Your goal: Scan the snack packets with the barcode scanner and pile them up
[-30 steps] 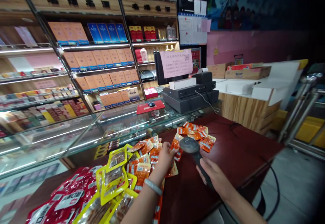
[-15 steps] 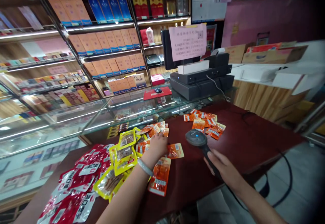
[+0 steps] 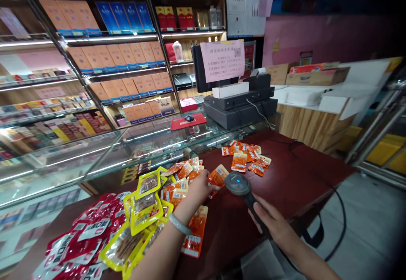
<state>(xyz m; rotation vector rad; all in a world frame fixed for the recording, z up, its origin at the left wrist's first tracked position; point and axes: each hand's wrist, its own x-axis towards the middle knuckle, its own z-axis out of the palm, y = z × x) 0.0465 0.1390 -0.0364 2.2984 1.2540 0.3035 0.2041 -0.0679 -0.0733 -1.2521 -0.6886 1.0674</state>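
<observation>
My left hand (image 3: 197, 190) holds a small orange snack packet (image 3: 217, 177) just above the dark red counter (image 3: 285, 182), its wrist wearing a pale bangle. My right hand (image 3: 272, 226) grips the handle of a black barcode scanner (image 3: 237, 185), whose head sits right beside the held packet. A heap of orange packets (image 3: 180, 176) lies under my left hand. A second small group of orange packets (image 3: 245, 156) lies farther back on the counter.
Yellow packets (image 3: 144, 206) and red packets (image 3: 85, 240) cover the counter's left end. A glass display case (image 3: 104, 153) runs behind. A cash register with monitor (image 3: 236, 102) stands at the back. Shelves of boxes (image 3: 127, 60) fill the wall.
My left hand has lifted an orange packet from the counter and brought it up to the scanner head. The scanner has shifted slightly left toward it.
</observation>
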